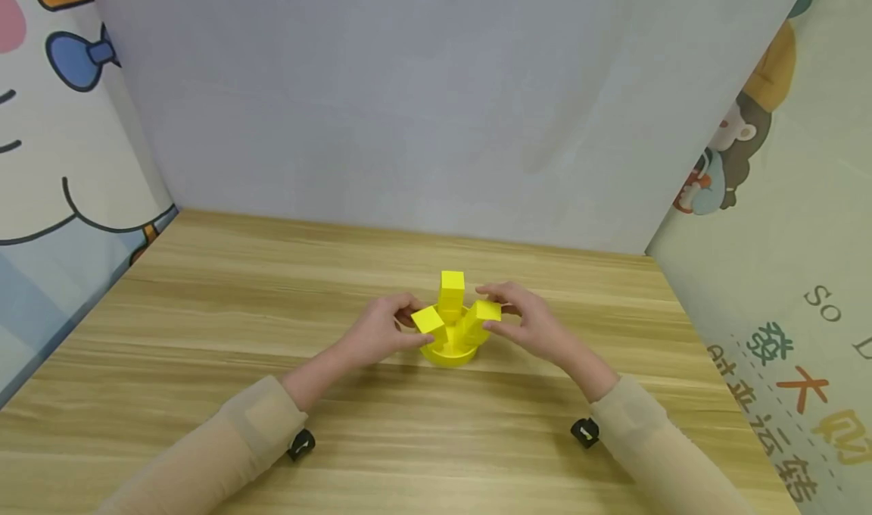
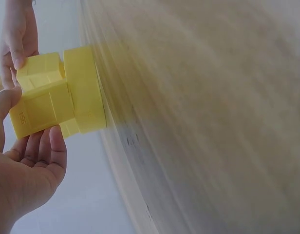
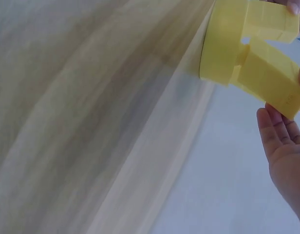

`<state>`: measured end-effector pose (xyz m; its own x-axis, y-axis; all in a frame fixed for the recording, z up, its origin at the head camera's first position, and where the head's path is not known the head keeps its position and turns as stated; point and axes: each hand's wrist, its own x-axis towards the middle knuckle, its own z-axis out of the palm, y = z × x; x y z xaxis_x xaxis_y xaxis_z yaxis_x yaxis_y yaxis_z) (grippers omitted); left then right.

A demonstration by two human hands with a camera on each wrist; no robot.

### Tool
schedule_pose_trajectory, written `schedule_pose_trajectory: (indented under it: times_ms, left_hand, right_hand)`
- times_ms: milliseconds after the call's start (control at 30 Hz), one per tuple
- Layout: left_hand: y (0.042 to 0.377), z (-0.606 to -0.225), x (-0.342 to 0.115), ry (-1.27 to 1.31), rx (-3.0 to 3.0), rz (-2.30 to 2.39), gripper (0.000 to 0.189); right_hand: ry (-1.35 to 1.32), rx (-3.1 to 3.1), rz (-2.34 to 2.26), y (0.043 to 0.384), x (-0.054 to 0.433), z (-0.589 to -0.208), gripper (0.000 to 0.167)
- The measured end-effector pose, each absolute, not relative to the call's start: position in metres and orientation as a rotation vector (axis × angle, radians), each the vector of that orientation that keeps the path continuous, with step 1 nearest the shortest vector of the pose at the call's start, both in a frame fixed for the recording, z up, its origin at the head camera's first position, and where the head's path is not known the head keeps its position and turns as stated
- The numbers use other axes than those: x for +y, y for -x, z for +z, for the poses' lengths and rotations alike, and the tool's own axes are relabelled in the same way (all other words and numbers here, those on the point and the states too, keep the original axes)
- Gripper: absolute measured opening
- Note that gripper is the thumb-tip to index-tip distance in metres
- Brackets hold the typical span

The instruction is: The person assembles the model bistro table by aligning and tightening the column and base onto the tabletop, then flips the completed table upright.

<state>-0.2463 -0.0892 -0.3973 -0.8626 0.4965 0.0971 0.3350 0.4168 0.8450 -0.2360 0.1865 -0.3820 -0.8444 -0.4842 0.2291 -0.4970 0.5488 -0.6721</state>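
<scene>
A shallow round yellow dish point(image 1: 450, 360) sits on the wooden table, with three yellow rectangular blocks standing in it. My left hand point(image 1: 380, 327) holds the left block point(image 1: 428, 321) between thumb and fingers; it leans outward, and raised marks show on its end in the left wrist view. On the other side, my right hand point(image 1: 533, 324) grips the right block point(image 1: 487, 312) the same way, and this one tilts to the right. Untouched by either hand, the rear block point(image 1: 452, 291) rises upright between them. The blocks' lower ends are partly hidden inside the dish.
Wood-grain tabletop point(image 1: 436, 439) surrounds the dish. A pale grey wall panel point(image 1: 409, 106) rises behind it, and printed cartoon panels flank both sides. Black wrist straps point(image 1: 302, 444) show beneath the beige sleeves point(image 1: 238, 432).
</scene>
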Motion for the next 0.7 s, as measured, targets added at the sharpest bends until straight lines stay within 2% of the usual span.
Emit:
schedule_pose_trajectory:
  times_ms: [133, 400, 533, 700]
  left_hand:
    - [0.245, -0.396, -0.089, -0.732, 2.503, 1.435, 0.037]
    - [0.243, -0.393, -0.088, -0.719, 2.509, 1.431, 0.038]
    - [0.243, -0.393, -0.087, -0.727, 2.502, 1.436, 0.038]
    - [0.243, -0.394, -0.087, -0.737, 2.494, 1.439, 0.037]
  right_hand:
    - [-0.777, -2.771, 1.197, 0.232, 0.181, -0.383, 0.043]
    - [-0.594, -2.778, 1.242, 0.225, 0.171, -0.387, 0.048]
    - [-0.614, -2.794, 1.227, 0.224, 0.166, -0.387, 0.048]
    - [-0.789, -2.785, 1.259, 0.228, 0.171, -0.384, 0.06]
